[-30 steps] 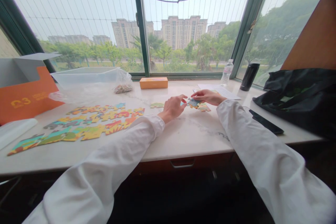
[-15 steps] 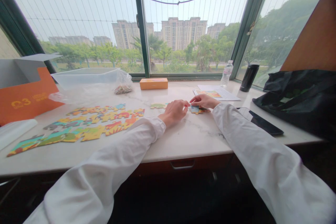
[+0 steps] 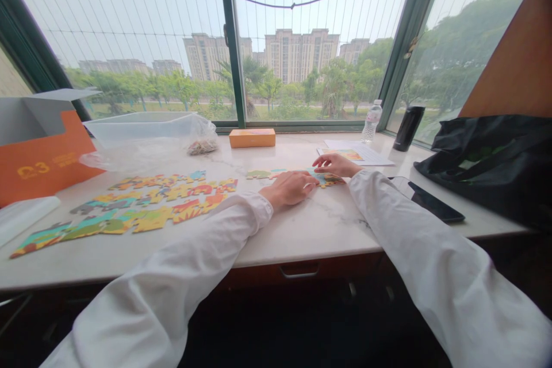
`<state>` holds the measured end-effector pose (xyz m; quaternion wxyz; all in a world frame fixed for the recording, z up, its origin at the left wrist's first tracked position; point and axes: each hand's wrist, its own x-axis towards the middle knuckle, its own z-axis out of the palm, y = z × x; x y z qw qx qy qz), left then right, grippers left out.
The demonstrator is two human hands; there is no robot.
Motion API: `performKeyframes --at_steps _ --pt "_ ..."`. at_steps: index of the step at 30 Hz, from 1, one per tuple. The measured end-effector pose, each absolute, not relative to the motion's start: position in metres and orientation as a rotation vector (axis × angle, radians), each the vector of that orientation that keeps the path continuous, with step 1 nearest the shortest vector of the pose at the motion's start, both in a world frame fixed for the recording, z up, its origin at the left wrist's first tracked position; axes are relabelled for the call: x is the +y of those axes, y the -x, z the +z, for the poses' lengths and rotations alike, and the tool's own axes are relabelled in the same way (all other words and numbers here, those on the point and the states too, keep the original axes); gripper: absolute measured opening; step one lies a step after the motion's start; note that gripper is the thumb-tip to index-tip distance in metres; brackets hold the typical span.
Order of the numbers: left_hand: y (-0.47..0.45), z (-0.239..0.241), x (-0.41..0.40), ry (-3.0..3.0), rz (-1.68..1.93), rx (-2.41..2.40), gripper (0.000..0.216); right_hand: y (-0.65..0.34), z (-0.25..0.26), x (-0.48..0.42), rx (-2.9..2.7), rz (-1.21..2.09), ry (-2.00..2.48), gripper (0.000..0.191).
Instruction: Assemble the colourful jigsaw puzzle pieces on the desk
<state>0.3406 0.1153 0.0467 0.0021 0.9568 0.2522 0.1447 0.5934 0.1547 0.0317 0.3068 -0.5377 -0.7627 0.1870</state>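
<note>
Hands: your left hand (image 3: 290, 187) lies flat, palm down, fingers together and pressing on a small joined cluster of puzzle pieces (image 3: 325, 179); it grips nothing. Your right hand (image 3: 336, 164) comes in from the far side, fingers curled low over the same cluster, tips on the top piece; whether it pinches a piece or only pushes down, you cannot tell.
Why held so: both hands bear down from opposite sides, which would keep the flat pieces from sliding on the smooth marble desk (image 3: 310, 224).
Cluster position: mid-desk, just right of centre, between your hands, lying flat.
Loose strip: a short green strip of pieces (image 3: 259, 173) sits just left of your left hand, apart from the cluster.
Assembled section: large orange-yellow puzzle spread (image 3: 142, 207) lies well to the left, out of the working spot.
Reference: printed picture sheet (image 3: 345, 154) lies just beyond your right hand, face up, easy to glance at.
Storage: clear plastic bin (image 3: 138, 126) and bag of pieces (image 3: 202, 144) at the back left.
Edges: black phone (image 3: 435, 202) and black bag (image 3: 495, 161) on the right.
</note>
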Motion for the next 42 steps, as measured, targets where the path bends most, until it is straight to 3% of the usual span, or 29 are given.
performKeyframes --at_steps 7,19,42 --pt "-0.342 0.049 0.113 -3.013 0.452 0.836 0.035 -0.61 0.038 0.153 -2.046 0.671 1.517 0.055" --pt "-0.343 0.051 0.11 -3.053 0.353 0.899 0.039 -0.603 0.04 0.148 -2.05 0.656 1.605 0.07" --pt "-0.347 0.049 0.116 -3.071 0.284 0.821 0.042 -0.604 0.039 0.15 -2.051 0.665 1.631 0.063"
